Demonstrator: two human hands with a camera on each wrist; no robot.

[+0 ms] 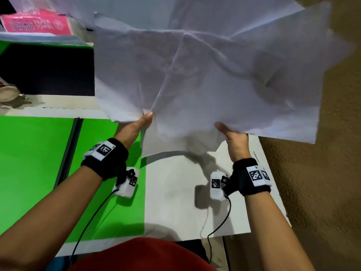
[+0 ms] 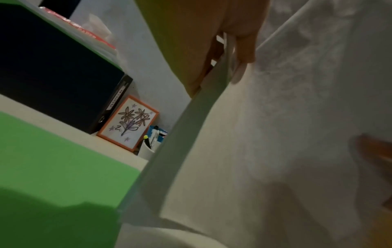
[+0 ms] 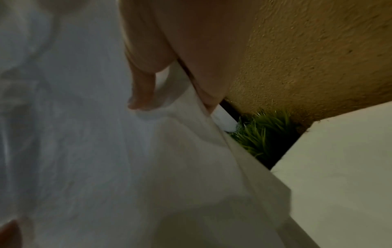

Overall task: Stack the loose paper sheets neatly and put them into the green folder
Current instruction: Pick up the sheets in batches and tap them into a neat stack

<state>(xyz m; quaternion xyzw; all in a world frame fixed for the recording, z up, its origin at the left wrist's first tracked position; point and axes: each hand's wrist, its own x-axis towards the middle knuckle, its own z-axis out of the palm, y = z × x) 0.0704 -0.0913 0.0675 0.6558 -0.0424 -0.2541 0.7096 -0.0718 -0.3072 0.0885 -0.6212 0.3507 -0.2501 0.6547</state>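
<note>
I see the paper sheets (image 1: 205,75) lifted off the desk (image 1: 175,192), a loose fan of crumpled white pages spread wide and overlapping unevenly, filling the upper middle of the head view. My left hand (image 1: 136,128) pinches them at their lower left edge, thumb on the near face; my right hand (image 1: 234,139) pinches the lower edge further right the same way. Both hands are closed on the paper. From the head camera the fingers behind the pages are hidden.

The left wrist camera fills that in: the thumb (image 2: 244,55) lies on one face and the fingers (image 2: 212,55) on the other, with several sheet edges clamped between them. The right wrist camera shows the matching pinch, thumb (image 3: 142,94) pressed against the paper and a finger behind it.

The green folder (image 1: 39,173) lies open and flat on the desk, below and left of the sheets, under my left forearm.

Further out, the head view shows a black binder (image 1: 46,69) lying behind the folder and a pink paper towel pack (image 1: 37,22) at the back. Only the left wrist view shows a framed flower drawing (image 2: 129,122) and a white pen cup (image 2: 148,149) beyond the binder. Only the right wrist view shows a green plant (image 3: 260,134) against the textured wall (image 3: 318,50).
</note>
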